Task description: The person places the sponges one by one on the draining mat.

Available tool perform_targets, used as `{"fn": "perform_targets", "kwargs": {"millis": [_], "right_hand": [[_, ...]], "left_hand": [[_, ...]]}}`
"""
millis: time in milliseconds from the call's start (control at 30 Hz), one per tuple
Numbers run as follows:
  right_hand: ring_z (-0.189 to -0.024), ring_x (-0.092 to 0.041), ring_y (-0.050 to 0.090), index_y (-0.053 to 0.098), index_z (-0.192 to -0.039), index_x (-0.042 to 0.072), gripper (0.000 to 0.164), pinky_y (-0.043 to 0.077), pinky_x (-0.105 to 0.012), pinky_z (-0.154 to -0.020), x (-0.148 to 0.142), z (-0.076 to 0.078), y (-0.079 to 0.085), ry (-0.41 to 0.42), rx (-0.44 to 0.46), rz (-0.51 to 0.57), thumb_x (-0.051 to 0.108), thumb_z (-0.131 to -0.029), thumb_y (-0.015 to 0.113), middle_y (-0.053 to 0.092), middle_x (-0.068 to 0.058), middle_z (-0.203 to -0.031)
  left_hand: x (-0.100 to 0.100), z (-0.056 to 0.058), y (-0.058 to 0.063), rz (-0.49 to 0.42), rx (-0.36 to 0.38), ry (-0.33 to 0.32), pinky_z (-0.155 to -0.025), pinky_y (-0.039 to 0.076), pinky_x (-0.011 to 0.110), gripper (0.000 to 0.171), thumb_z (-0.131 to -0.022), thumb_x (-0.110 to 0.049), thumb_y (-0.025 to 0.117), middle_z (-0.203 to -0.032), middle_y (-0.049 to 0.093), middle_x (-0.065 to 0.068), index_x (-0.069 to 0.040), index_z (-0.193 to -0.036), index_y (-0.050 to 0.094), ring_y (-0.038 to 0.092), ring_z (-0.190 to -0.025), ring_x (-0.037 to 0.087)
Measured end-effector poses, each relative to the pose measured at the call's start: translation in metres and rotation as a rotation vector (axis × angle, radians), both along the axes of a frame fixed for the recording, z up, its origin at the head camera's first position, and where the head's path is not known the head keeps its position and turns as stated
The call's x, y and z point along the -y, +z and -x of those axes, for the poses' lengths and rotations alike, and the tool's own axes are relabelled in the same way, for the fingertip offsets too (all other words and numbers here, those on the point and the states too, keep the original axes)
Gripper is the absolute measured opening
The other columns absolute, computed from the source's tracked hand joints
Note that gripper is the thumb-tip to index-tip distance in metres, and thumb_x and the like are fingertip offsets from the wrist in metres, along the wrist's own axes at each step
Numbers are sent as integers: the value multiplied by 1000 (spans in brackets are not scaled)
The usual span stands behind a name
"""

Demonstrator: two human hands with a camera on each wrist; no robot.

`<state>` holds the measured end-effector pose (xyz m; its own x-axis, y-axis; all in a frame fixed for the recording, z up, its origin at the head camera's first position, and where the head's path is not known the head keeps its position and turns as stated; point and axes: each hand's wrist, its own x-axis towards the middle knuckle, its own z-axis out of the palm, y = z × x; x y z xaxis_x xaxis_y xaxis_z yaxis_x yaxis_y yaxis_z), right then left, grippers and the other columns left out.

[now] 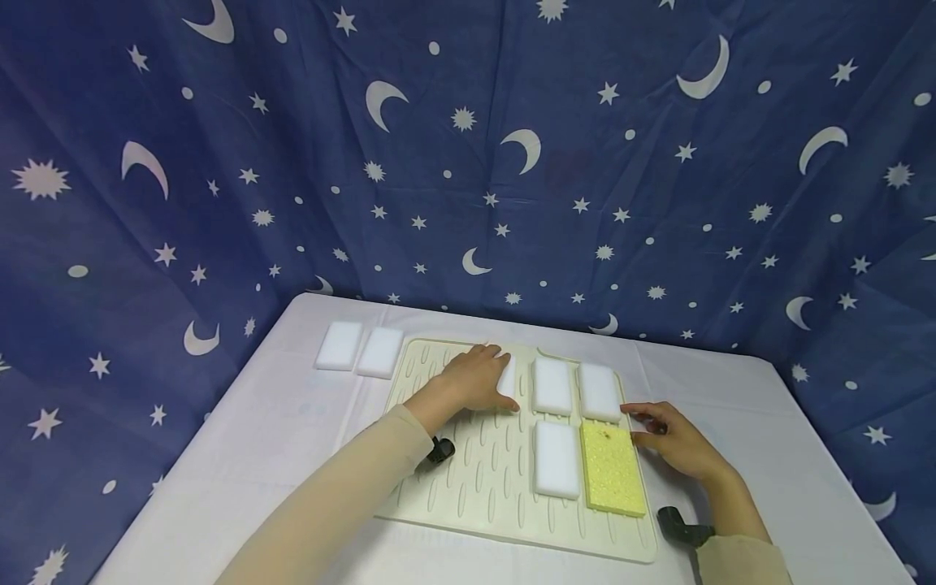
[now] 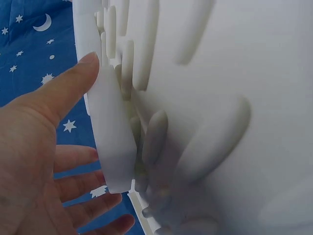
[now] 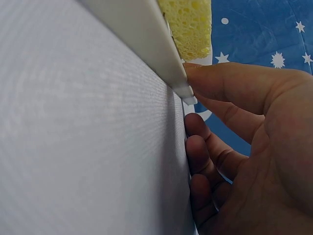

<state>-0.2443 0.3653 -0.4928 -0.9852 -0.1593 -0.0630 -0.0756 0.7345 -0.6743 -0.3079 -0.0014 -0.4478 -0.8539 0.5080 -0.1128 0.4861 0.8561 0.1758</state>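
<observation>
Blue cloth printed with pale moons, stars and dots hangs behind a table laid with a white cover. On the table lies a cream mat with raised ridges.

What matters most is the white sponge at the left hand. It lies flat on the mat near its twelve o'clock edge, partly hidden by that hand. From the middle of the left hand it sits toward three o'clock; from the right hand, between nine and ten. Its long axis appears to run roughly from twelve to six, like its neighbours'. Much the nearer is the left hand, which touches it: thumb and fingers are spread about the sponge rather than curled tight round it. Well apart, the right hand has its thumb and forefinger at the mat's three o'clock edge, beside the yellow sponge, with the other fingers loosely bent; it grips no sponge.

Counted, there are one mat, one yellow sponge and six white ones. Four of the white ones are on the mat: the touched one, a middle sponge toward its three o'clock, a corner sponge beyond that, and a lower sponge toward its five. Two lie on the table off the mat's ten o'clock corner: an outer sponge and an inner sponge. The yellow sponge sits just beside the lower one, at its three.
</observation>
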Motion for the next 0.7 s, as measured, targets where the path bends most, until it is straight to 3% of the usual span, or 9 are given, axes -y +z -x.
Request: {"fn": "perform_targets", "kwargs": {"millis": [700], "right_hand": [[-103, -25, 48, 68, -135, 12, 45, 43, -33, -84, -3, 1, -3, 16, -19, -10, 22, -92, 77, 57, -14, -124]], "left_hand": [[-1, 0, -1, -32, 38, 14, -123, 35, 50, 103, -86, -66, 74, -171, 26, 14, -8, -162, 35, 27, -157, 38]]}}
